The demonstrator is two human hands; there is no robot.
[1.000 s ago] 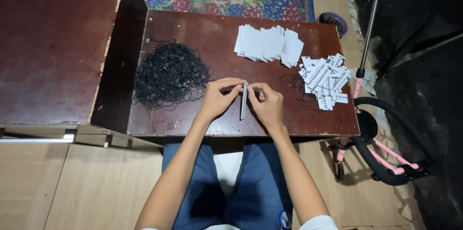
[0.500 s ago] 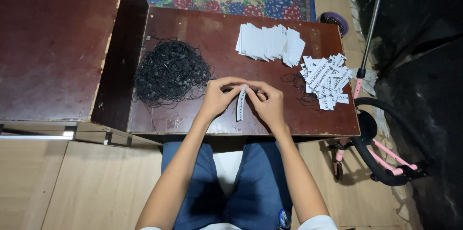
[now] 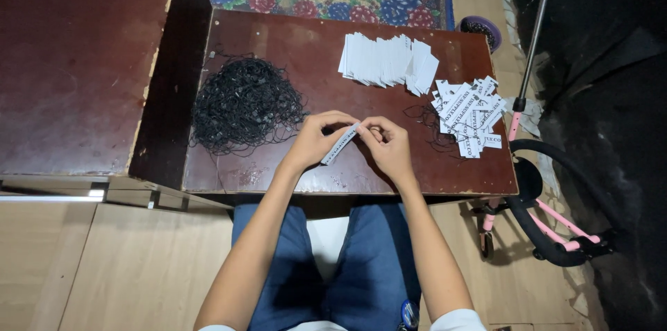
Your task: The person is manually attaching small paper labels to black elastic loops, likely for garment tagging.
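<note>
Nearest the body, both forearms run up from the lap over the table's front edge (image 3: 347, 191) and meet at one small white tag (image 3: 340, 144), held just above the dark wood near that edge. The left hand (image 3: 313, 142) has its thumb and fingers pressed together on the tag, pinching it along its middle and upper part; the right hand (image 3: 389, 147) is closed at the tag's upper end, fingertips bunched there, though whether they grip the tag itself or something fine such as a string at that end is too small to tell. The tag is a narrow strip, and its long axis runs on a slant: the low end points down and to the left, toward the person and below the left palm, while the high end points up and to the right into the right hand's fingertips. So the free low end hangs out on the left hand's side, and the worked end lies between the two hands, nearer the right. Further out on the left, well apart from the hands, sits a loose heap of black strings (image 3: 243, 105), closer to the left hand than to the right. Further out on the right lies a scattered pile of printed tags (image 3: 469, 116) with a few black strands beside it, near the right hand. Farthest back, a fanned row of plain white tags (image 3: 385, 61) lies near the table's far edge.
</note>
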